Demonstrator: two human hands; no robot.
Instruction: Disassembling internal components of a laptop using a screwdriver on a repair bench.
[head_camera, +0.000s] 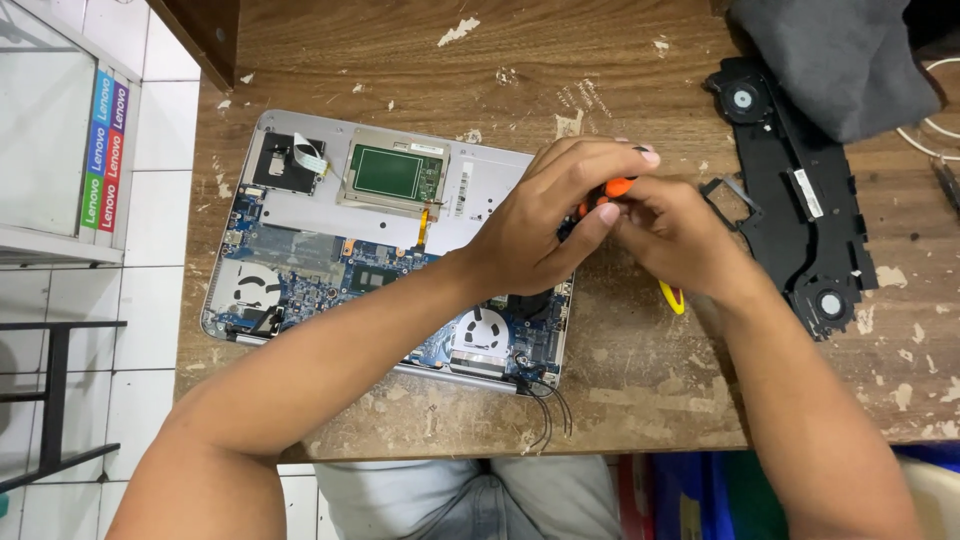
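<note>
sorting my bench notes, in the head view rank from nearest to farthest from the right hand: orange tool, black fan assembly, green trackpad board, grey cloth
From the right hand:
1. orange tool, in its fingers.
2. black fan assembly, just right.
3. grey cloth, upper right.
4. green trackpad board, far left, inside the laptop.

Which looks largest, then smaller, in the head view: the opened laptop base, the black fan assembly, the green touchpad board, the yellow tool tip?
1. Opened laptop base
2. Black fan assembly
3. Green touchpad board
4. Yellow tool tip, mostly hidden under the right hand, so its true size is unsure.
</note>
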